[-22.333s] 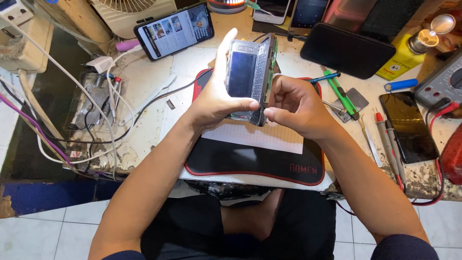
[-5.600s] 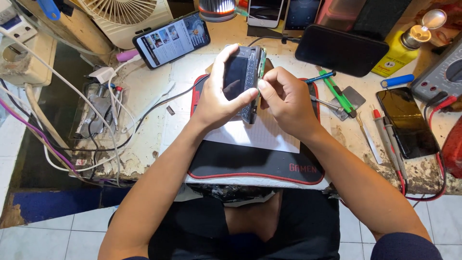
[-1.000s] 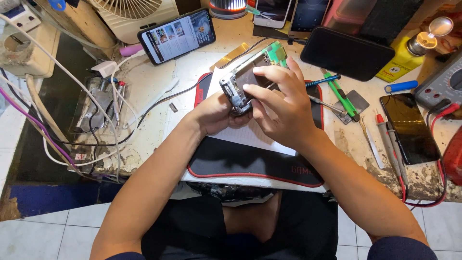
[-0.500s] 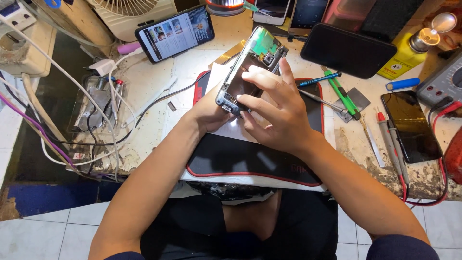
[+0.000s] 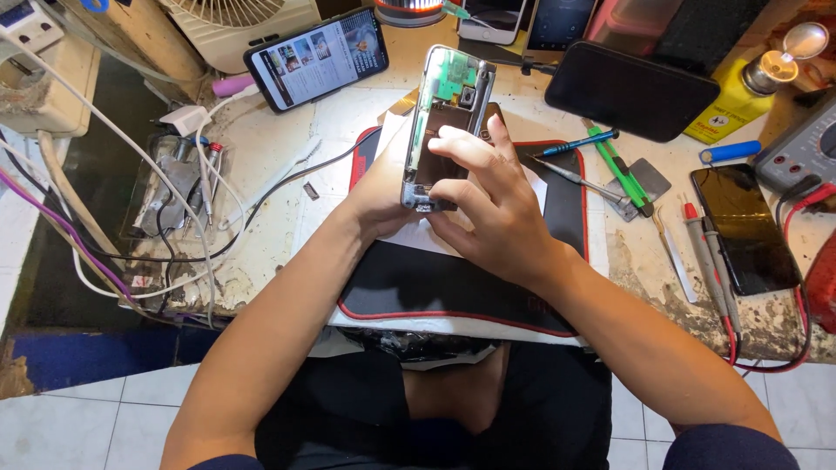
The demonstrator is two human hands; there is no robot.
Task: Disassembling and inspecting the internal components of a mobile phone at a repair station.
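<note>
At the far left of the counter (image 5: 261, 165), a tangle of cables (image 5: 165, 218) and a white charger plug (image 5: 181, 119) are seen, with a lit phone (image 5: 318, 57) propped behind them. The left hand (image 5: 383, 187) is closed around the left edge of an opened phone frame (image 5: 446, 122), which is held above the black red-edged mat (image 5: 453, 278), its long axis pointing away and slightly right. The right hand (image 5: 492, 209) is laid over the lower part, fingers (image 5: 461, 144) spread and pressed against the dark inner face. Further right, a blue screwdriver (image 5: 579, 142), green tweezers (image 5: 620, 170), a dark phone (image 5: 747, 228) and red probe leads (image 5: 723, 278) lie well apart, obstructing nothing.
</note>
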